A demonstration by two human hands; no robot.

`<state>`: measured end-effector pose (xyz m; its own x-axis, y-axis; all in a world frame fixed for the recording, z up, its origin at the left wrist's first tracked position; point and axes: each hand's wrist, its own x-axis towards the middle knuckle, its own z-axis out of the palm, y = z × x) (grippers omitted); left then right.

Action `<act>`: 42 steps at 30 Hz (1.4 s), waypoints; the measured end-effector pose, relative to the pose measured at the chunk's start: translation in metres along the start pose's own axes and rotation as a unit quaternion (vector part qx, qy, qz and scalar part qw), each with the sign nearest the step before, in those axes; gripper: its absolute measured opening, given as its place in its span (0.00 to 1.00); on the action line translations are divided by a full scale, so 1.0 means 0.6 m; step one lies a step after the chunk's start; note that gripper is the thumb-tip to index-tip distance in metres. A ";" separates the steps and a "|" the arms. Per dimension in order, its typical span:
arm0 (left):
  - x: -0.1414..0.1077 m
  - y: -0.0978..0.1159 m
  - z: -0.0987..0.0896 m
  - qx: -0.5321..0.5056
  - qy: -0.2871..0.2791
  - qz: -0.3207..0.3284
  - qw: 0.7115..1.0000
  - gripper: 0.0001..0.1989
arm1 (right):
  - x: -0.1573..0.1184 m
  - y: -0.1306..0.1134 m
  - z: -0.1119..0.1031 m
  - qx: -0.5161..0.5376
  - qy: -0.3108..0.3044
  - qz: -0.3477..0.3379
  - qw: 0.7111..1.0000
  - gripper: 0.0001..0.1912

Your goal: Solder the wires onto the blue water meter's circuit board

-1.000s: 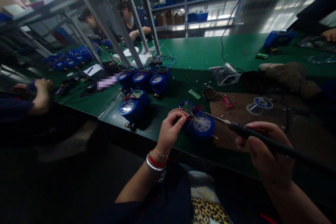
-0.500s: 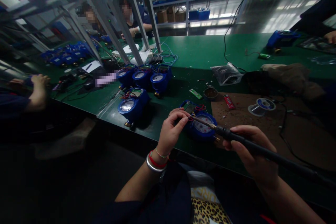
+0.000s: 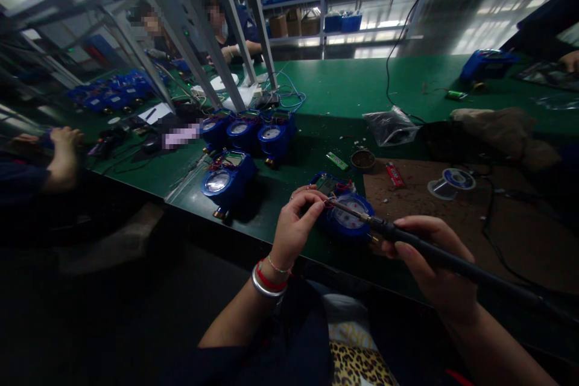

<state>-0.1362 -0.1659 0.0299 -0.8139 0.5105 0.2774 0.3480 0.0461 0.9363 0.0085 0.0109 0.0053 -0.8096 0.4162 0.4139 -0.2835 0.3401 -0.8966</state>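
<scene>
Now iron [image 3: 434, 255] clasped in right hand [image 3: 434, 265], tip at meter [image 3: 346, 217] wires; left hand [image 3: 296, 226] grip pinched, seemingly on wire.

Black-handled soldering iron [image 3: 434, 253] lies tip-first over the round blue meter [image 3: 346, 214].

Glossy blue plastic meter [image 3: 348, 220], matt green tabletop [image 3: 353, 90].

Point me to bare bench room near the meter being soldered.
Free: green top between the plastic bag and cable coil; also the strip between the lone meter and the worked meter. Crowded: the brown mat with solder spool and tin.
</scene>
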 end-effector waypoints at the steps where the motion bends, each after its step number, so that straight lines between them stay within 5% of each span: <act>1: 0.000 0.000 0.000 -0.001 0.000 -0.001 1.000 0.08 | 0.000 0.000 0.000 -0.002 0.003 -0.002 1.000 0.14; 25: 0.002 0.000 0.005 0.010 0.002 -0.004 1.000 0.08 | -0.001 0.004 -0.002 0.024 0.010 -0.005 1.000 0.14; 42: 0.002 -0.001 0.009 0.010 0.009 -0.009 1.000 0.09 | -0.005 0.010 -0.043 0.095 0.210 -0.007 0.973 0.11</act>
<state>-0.1347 -0.1605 0.0286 -0.8288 0.4931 0.2645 0.3423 0.0728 0.9368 0.0222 0.0333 0.0028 -0.5344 0.7347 0.4179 -0.4154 0.2023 -0.8869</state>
